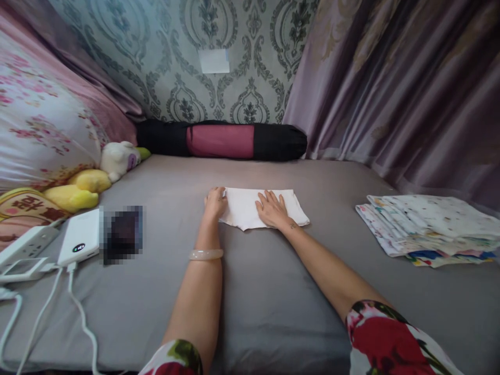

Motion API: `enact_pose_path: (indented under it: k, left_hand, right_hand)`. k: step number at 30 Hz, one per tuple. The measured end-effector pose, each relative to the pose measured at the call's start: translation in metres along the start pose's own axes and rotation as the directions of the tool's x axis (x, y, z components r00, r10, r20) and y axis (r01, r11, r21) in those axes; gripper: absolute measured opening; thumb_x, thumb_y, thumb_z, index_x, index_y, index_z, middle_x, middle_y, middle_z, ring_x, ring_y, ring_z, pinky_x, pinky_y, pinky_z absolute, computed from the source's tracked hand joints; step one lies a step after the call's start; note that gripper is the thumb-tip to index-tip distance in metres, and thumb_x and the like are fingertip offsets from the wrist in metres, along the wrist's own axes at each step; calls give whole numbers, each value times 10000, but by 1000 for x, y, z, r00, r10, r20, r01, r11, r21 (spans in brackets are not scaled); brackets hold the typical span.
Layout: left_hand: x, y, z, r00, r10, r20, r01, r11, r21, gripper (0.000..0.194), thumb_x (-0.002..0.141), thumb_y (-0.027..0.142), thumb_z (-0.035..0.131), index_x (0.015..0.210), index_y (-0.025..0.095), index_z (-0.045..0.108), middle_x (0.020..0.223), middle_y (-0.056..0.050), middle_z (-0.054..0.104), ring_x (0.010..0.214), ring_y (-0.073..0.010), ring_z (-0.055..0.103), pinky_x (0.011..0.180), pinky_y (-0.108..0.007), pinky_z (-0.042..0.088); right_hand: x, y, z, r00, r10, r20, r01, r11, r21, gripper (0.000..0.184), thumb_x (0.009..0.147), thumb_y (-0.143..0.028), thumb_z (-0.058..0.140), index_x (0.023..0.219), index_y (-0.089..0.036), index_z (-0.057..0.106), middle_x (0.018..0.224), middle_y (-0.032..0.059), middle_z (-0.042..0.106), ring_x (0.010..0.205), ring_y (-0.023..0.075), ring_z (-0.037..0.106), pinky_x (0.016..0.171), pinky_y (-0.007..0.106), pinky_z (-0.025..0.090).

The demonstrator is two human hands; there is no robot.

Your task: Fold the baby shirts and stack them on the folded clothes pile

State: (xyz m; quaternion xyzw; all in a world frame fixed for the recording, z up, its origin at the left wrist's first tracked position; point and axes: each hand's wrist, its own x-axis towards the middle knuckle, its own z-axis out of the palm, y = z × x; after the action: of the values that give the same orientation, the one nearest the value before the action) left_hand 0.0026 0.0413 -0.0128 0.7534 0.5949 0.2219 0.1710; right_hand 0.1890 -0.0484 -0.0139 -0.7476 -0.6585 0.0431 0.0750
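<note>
A white folded cloth [238,205], its near edge uneven, lies on the grey bed sheet in front of me. My left hand [215,202] is at the left edge of the cloth, its fingers bent and closed on the far left corner. A pale bangle [206,254] circles that wrist. My right hand [271,209] rests flat on the right half of the cloth, palm down with the fingers spread.
A stack of folded patterned cloths [425,224] lies at the right. At the left are a white power bank [80,237], a power strip [29,245], cables, a blurred-out object [121,234] and plush toys [74,192]. A black and pink roll [221,140] lies against the wall.
</note>
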Motion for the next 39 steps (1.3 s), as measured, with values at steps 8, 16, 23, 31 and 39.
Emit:
enact_pose_path:
  k: [8, 16, 23, 31, 39]
  left_hand:
    - [1, 1, -5, 999, -53, 11, 53, 998, -20, 439, 863, 127, 439, 1277, 185, 574, 1306, -118, 608, 1258, -229, 521, 1020, -337, 395]
    - [6, -6, -11, 994, -112, 15, 113, 993, -40, 434, 863, 102, 433, 1269, 142, 581, 1275, -156, 625, 1200, -222, 573, 994, -305, 416]
    - [9, -12, -9, 980, -201, -10, 198, 973, -122, 433, 862, 114, 410, 1258, 144, 582, 1176, -160, 678, 1139, -227, 614, 936, -323, 458]
    - [11, -17, -6, 983, -182, -29, 178, 977, -115, 449, 827, 109, 419, 1237, 157, 595, 1153, -140, 690, 1112, -223, 625, 934, -325, 461]
    - [10, -16, -7, 984, -176, -28, 173, 981, -89, 508, 813, 70, 398, 1292, 117, 561, 1222, -155, 655, 1141, -204, 608, 959, -289, 443]
  right_hand:
    - [2, -12, -8, 1000, 1, 7, -1, 1000, 22, 567, 990, -387, 226, 1473, -126, 367, 1558, 161, 285, 1444, 293, 210, 1152, 558, 84]
    - [15, -57, 5, 998, -55, -36, 58, 993, 99, 580, 983, -400, 242, 1475, -112, 349, 1561, 144, 288, 1448, 267, 197, 1158, 525, 98]
    - [17, -56, 8, 999, -41, -26, 43, 997, 69, 567, 977, -390, 254, 1461, -121, 375, 1555, 139, 306, 1435, 274, 224, 1151, 528, 112]
    - [25, -87, 2, 991, -115, -70, 119, 991, 62, 553, 974, -330, 261, 1470, -102, 352, 1565, 134, 283, 1452, 247, 192, 1165, 502, 93]
    - [38, -102, 16, 979, -204, -7, 203, 974, 99, 555, 981, -328, 213, 1476, -119, 350, 1560, 93, 308, 1434, 247, 239, 1158, 486, 140]
